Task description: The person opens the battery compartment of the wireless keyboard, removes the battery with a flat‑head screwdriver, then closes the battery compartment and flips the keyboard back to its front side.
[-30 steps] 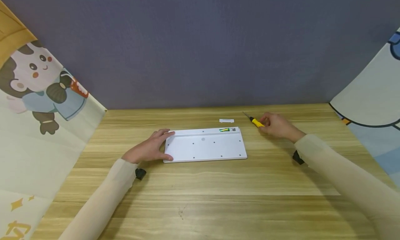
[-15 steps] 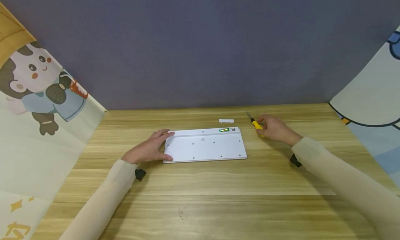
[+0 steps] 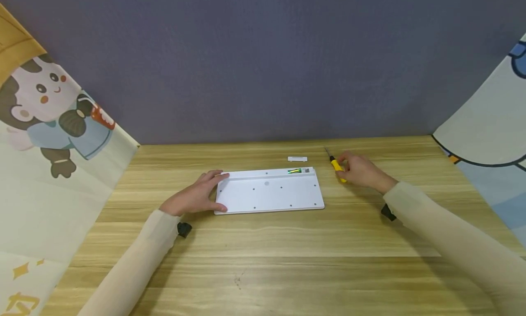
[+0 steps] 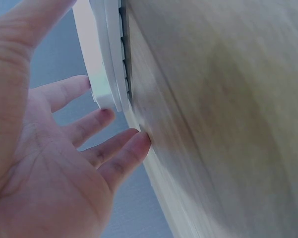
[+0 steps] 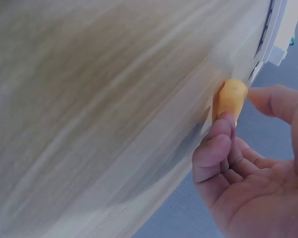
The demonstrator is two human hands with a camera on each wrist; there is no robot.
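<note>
A white keyboard [image 3: 269, 196] lies face down on the table, its key edges showing in the left wrist view. My left hand [image 3: 199, 195] rests on its left end, thumb at the near corner and fingers spread along the far corner. In the keyboard's compartment sits a green and gold battery [image 3: 294, 171]. A small white battery cover [image 3: 297, 159] lies just beyond the keyboard. To the right, my right hand [image 3: 360, 170] pinches the yellow handle of a screwdriver [image 3: 338, 167] between thumb and fingers. The screwdriver's thin shaft points away from me, low over the table.
The wood-grain table [image 3: 263, 261] extends toward me from a dark grey back panel [image 3: 263, 69]. Cartoon-printed sheets [image 3: 61, 124] stand along the left and right sides.
The screwdriver's handle end has swung toward me, so its shaft points more directly away. My right hand has shifted slightly with it. The left hand and keyboard have stayed put.
</note>
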